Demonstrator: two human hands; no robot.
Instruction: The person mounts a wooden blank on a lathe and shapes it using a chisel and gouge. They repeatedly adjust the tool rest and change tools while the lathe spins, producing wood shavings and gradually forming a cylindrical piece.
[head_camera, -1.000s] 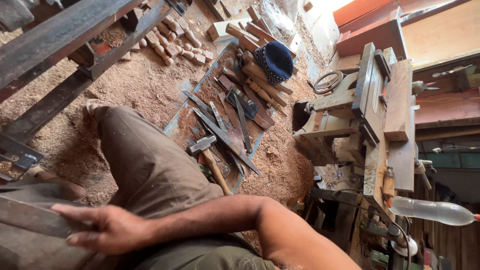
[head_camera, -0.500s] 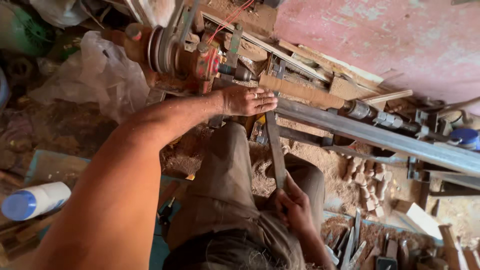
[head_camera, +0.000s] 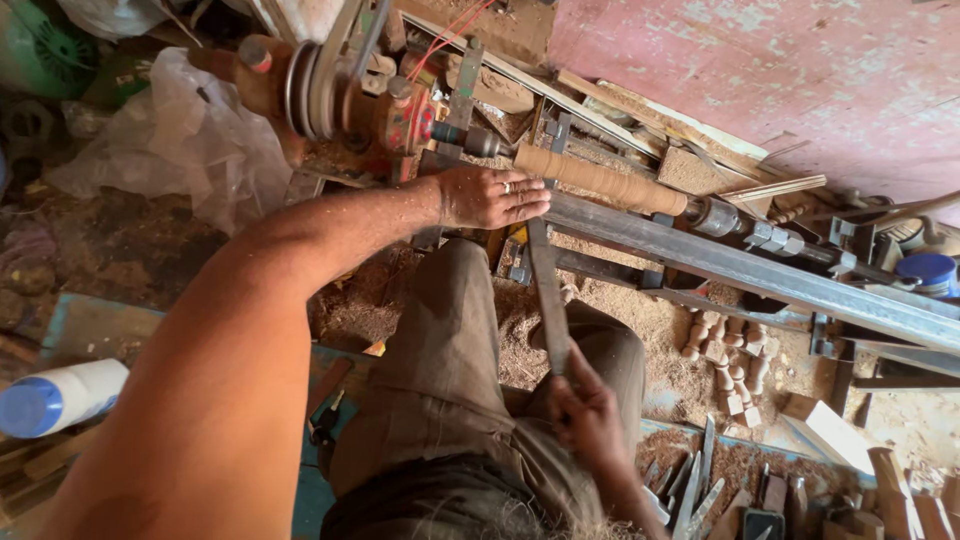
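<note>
Steel, long and flat: the turning chisel runs from the right hand, which is closed round its near end over the lap, away to the left hand, which lies palm down with fingers nearly straight across the blade's far end, pressing it onto the grey metal rail. Its long axis points almost straight away from the body, crossing the rail at close to a right angle. Just beyond the left hand's fingertips sits the wooden workpiece, a pale tan cylinder with a rough, fibrous skin, held lengthwise between a rusty reddish headstock to the left of that hand and a metal tailstock fitting to the right. The left hand is plainly the nearer to the wood; whether the chisel's tip touches it cannot be told, as the hand covers it. Sawdust dusts the forearm and floor. Right of the right hand lie small turned wooden pieces and several spare flat blades.
</note>
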